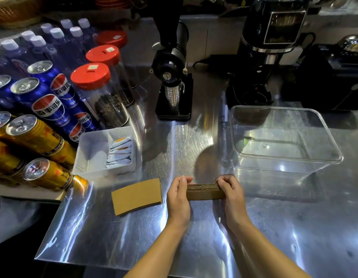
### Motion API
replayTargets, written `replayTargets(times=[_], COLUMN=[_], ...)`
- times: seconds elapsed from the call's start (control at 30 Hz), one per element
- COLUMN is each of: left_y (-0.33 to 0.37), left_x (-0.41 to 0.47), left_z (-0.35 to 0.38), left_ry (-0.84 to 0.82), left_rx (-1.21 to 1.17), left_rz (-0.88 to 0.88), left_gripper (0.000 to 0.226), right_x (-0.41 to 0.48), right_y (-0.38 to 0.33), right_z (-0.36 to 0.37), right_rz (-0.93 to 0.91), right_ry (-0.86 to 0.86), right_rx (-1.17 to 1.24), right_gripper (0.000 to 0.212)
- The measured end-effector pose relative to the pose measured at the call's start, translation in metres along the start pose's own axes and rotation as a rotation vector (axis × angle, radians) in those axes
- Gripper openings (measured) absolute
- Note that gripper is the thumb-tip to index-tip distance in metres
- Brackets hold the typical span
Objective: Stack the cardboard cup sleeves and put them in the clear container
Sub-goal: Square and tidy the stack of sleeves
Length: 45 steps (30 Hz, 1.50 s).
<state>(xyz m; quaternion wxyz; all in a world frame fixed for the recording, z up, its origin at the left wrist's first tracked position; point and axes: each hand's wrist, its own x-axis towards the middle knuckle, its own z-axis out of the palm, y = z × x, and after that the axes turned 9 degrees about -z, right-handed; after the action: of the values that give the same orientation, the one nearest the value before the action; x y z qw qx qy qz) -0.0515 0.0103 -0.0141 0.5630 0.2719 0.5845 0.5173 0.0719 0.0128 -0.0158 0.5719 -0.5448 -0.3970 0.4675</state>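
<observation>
A stack of brown cardboard cup sleeves (204,191) stands on its long edge on the steel counter, held between both hands. My left hand (178,197) grips its left end and my right hand (231,195) grips its right end. One flat sleeve (137,196) lies on the counter just left of my left hand. The clear container (332,155) stands with nothing in it beyond and to the right of my right hand.
A white tray (89,151) with sachets sits left of centre. Cola and gold cans (47,109), bottles and red-lidded jars (93,77) crowd the left. A black grinder (173,77) and coffee machines (274,47) stand at the back. The counter's front edge is near my forearms.
</observation>
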Motion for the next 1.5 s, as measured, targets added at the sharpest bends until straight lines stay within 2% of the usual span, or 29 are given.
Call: replayTargets(times=[0.13,0.2,0.3,0.4,0.47,0.57,0.67,0.77,0.9,1.0,1.2,1.4,1.5], left_y=[0.004,0.006,0.007,0.015,0.025,0.042,0.059,0.074,0.09,0.094,0.086,0.07,0.061], left_x=[0.001,0.0,-0.004,-0.007,-0.005,-0.004,-0.006,-0.006,-0.006,-0.004,-0.001,0.003,0.008], left_z=[-0.003,-0.009,-0.018,-0.019,-0.021,-0.03,-0.045,-0.068,-0.099,-0.118,-0.139,-0.145,-0.152], left_ry=[-0.033,-0.121,-0.193,-0.087,-0.007,0.084,0.116,0.122,0.179,0.253,0.336,0.424,0.503], left_rx=[0.084,0.092,0.2,0.253,0.242,0.181,0.083,0.09,0.153,0.12,0.157,0.235,0.466], left_rz=[-0.024,-0.059,-0.064,-0.005,0.008,0.005,-0.026,-0.03,-0.053,-0.079,-0.168,-0.146,-0.177], left_gripper=[0.026,0.019,0.031,0.027,0.028,0.028,0.032,0.028,0.02,0.021,0.02,0.015,0.029], right_x=[0.002,0.003,0.004,0.004,0.003,0.002,0.002,-0.002,-0.01,-0.014,-0.013,-0.01,-0.012], right_y=[-0.002,-0.004,-0.009,-0.013,-0.017,-0.028,-0.036,-0.039,-0.043,-0.044,-0.037,-0.025,-0.02], right_z=[-0.001,-0.001,0.001,0.003,0.004,0.013,0.032,0.054,0.086,0.108,0.132,0.139,0.139], right_rz=[0.019,0.036,0.074,0.06,0.05,-0.051,-0.138,-0.11,-0.053,-0.073,0.015,0.094,0.088], right_ry=[-0.03,-0.034,-0.072,-0.144,-0.265,-0.397,-0.333,-0.293,-0.396,-0.391,-0.461,-0.481,-0.494], right_rx=[-0.013,-0.003,0.013,0.071,0.104,0.014,-0.076,-0.029,-0.04,-0.106,-0.262,-0.374,-0.483], right_gripper=[0.018,0.022,0.024,0.019,0.021,0.024,0.028,0.03,0.027,0.026,0.032,0.036,0.03])
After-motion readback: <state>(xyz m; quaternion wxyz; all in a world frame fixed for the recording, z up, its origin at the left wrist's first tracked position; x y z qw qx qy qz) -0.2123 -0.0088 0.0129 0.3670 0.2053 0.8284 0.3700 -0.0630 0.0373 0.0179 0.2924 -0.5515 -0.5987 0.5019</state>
